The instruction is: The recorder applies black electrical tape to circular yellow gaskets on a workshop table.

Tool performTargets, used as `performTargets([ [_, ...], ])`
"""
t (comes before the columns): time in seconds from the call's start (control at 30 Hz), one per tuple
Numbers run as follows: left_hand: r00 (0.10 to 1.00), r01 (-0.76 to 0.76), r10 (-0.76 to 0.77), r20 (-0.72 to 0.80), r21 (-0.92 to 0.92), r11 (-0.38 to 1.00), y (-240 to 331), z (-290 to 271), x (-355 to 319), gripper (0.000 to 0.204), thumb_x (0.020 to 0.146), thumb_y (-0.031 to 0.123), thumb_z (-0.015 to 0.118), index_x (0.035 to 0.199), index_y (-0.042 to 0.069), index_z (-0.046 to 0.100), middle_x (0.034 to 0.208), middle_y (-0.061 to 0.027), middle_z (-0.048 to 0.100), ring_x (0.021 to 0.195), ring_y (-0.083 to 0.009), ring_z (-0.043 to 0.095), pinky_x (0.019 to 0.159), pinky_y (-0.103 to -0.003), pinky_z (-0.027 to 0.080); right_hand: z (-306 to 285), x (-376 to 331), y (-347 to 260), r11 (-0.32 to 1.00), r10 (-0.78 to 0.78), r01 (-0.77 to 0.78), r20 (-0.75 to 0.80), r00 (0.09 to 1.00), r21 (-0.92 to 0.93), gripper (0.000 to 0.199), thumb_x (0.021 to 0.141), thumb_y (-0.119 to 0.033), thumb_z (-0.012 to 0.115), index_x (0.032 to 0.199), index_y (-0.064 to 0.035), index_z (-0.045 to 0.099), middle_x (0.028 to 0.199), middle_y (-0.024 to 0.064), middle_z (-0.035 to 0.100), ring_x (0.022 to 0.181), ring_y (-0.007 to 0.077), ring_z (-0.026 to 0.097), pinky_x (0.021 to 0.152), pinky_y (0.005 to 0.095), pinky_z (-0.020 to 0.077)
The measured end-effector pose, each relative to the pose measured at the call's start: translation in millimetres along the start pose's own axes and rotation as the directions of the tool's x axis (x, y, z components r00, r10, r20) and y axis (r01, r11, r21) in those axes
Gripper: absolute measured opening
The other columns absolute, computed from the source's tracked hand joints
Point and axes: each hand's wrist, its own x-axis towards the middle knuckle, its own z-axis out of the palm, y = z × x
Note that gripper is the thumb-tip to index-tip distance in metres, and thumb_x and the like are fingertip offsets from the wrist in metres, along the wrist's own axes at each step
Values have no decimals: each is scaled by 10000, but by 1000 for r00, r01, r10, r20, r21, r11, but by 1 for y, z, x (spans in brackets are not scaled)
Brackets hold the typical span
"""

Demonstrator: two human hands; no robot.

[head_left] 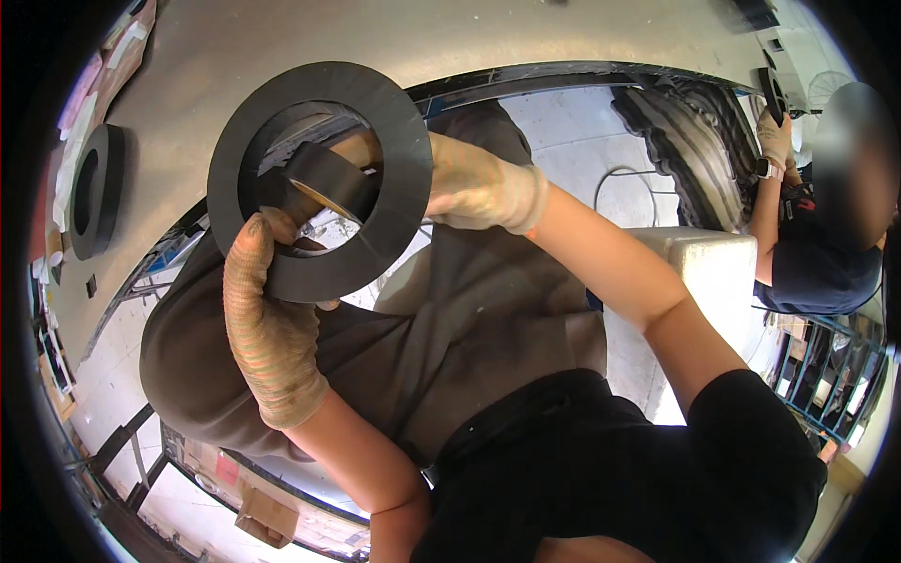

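Note:
A large flat black ring [399,122] is held up over my lap, in front of the table edge. My gloved left hand [272,319] grips its lower left side, with the thumb over the rim at the hole. Through the hole shows a roll of black tape [328,183] with a tan inner edge. My gloved right hand [483,188] reaches behind the ring from the right. Part of its fingers shows through the hole against the roll, closed on it; the rest is hidden by the ring.
Another black ring [99,192] lies on the metal table [178,103] at the left. On the right a co-worker [812,206] holds up a dark piece [772,97]. A pale block-shaped seat [713,272] and a striped cloth [685,155] stand between us. A cardboard box [266,516] is at lower left.

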Motion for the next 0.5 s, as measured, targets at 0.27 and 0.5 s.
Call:
performTargets([
  [0.27,999,-32,33,-8,46,998,1,-7,2,395,909,419,671,907,24,653,715,-68,583,554,-125,519,487,-244,376,4,-19,-152,848,509,-510,-50,860,-141,484,1016,-357,543,1272,53,577,874,138,732,672,202,735,561,256,560],
  [0.5,976,-78,96,-196,96,992,8,12,8,411,942,427,631,904,18,646,751,-59,581,542,-113,498,469,-230,367,20,-6,-160,881,135,-152,-69,988,-449,341,954,-275,623,1172,-13,618,810,107,728,678,146,699,549,264,508],
])
